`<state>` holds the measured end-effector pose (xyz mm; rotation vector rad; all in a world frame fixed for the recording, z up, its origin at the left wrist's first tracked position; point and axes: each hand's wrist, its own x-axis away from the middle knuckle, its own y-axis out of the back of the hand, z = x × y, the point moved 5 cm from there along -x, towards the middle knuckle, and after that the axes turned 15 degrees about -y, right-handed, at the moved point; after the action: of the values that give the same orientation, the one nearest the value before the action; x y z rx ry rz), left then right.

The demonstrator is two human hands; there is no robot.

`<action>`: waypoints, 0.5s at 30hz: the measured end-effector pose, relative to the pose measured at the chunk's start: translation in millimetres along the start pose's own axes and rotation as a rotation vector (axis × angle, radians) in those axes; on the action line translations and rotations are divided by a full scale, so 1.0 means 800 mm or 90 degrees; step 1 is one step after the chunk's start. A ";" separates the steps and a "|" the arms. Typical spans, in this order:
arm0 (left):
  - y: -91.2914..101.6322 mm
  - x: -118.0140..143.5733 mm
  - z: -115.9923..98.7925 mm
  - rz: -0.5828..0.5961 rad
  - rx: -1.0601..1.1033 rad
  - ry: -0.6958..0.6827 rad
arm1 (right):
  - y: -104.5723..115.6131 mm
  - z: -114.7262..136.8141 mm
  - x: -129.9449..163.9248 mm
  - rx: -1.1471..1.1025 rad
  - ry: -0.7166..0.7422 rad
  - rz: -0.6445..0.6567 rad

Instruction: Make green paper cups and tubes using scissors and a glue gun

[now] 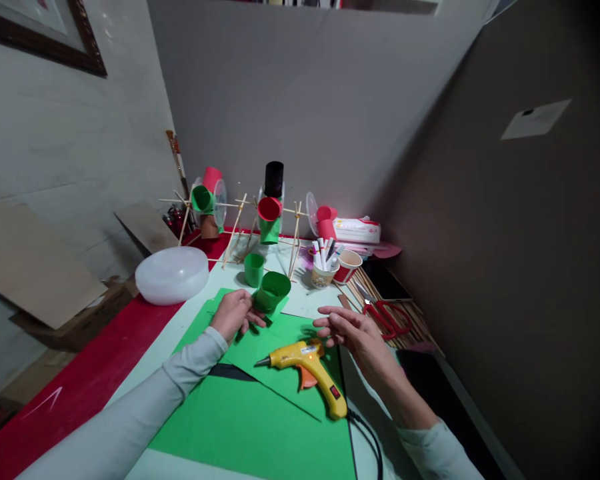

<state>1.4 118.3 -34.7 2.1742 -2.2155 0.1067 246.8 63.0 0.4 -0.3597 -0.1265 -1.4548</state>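
My left hand point(237, 315) is closed at the near left edge of a green paper cup point(273, 293), its fingertips partly hidden against the cup's lower side. A small flat green piece point(280, 308) shows under that cup. Behind it a smaller green paper tube point(254, 270) stands upright. My right hand point(353, 330) hovers with loosely bent fingers and nothing in them, just right of the yellow glue gun point(300, 355). The glue gun lies on its side on green sheets point(250, 427), nozzle pointing left, its black cord running toward me.
Behind stand stick frames point(241, 230) carrying plastic discs with coloured paper tubes point(270, 208). At left is a round translucent container point(173, 275). On the right are a cup of markers point(324, 273), a red-and-white paper cup point(349, 265), red-handled scissors point(387, 319), wooden sticks point(420, 323) and a phone point(386, 280).
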 end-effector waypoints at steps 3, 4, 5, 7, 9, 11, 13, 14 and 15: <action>-0.004 0.003 -0.003 0.006 0.009 -0.026 | -0.001 0.000 0.000 0.047 0.024 -0.011; -0.006 0.004 -0.005 0.009 0.012 -0.035 | -0.001 0.000 0.000 0.068 0.038 -0.018; -0.009 0.006 -0.006 0.012 0.014 -0.044 | -0.002 0.000 0.001 0.092 0.056 -0.028; -0.012 0.009 -0.009 0.015 0.014 -0.060 | -0.004 0.002 0.004 0.147 0.104 -0.053; -0.015 0.012 -0.012 0.017 0.008 -0.073 | -0.009 0.006 0.010 0.209 0.164 -0.078; -0.017 0.014 -0.013 0.021 -0.004 -0.084 | -0.016 0.010 0.017 0.275 0.231 -0.091; -0.018 0.015 -0.013 0.027 -0.022 -0.095 | -0.027 0.013 0.026 0.344 0.304 -0.085; -0.018 0.015 -0.012 0.031 -0.031 -0.101 | -0.033 0.014 0.029 0.378 0.340 -0.073; -0.019 0.016 -0.012 0.036 -0.039 -0.108 | -0.038 0.014 0.032 0.412 0.375 -0.059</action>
<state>16.0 106.0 -24.1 2.1627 -2.3344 -0.1490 221.1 40.2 23.4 0.6065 -0.1295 -1.4687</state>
